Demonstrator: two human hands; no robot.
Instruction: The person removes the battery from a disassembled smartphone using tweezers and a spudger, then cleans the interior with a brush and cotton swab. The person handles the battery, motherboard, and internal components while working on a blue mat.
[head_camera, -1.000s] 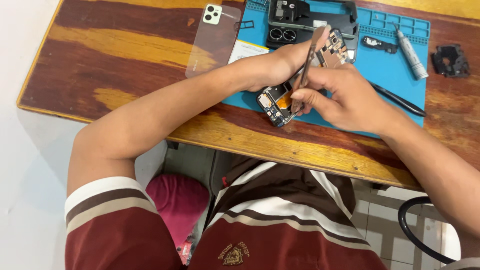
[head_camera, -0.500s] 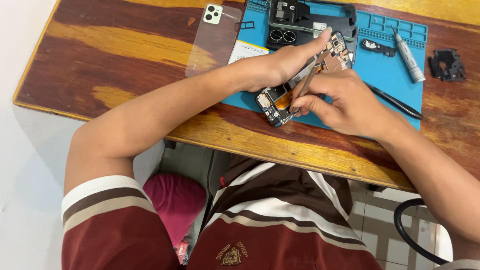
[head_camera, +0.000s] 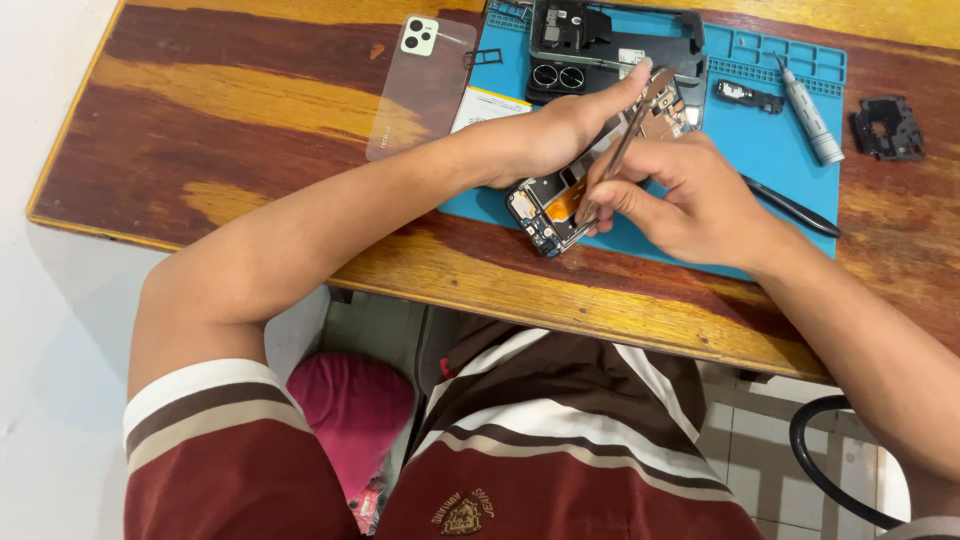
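An opened phone (head_camera: 548, 205) lies tilted on a blue work mat (head_camera: 775, 130), its circuit boards and an orange part exposed. My left hand (head_camera: 555, 130) lies over the phone's upper side and grips it, one finger stretched toward its far end. My right hand (head_camera: 690, 195) pinches metal tweezers (head_camera: 618, 160), whose tips touch the phone's inside near the orange part.
A wooden table (head_camera: 230, 110) carries the mat. A clear phone back cover (head_camera: 420, 85) lies left of the mat. A dark phone frame (head_camera: 615, 40), a small black part (head_camera: 748, 97), a grey screwdriver (head_camera: 808, 115), a black tool (head_camera: 795, 207) lie on it. Another black part (head_camera: 885, 127) sits right.
My hands and the phone have stayed in nearly the same place; the tweezers shifted slightly in my right hand over the phone's inside.
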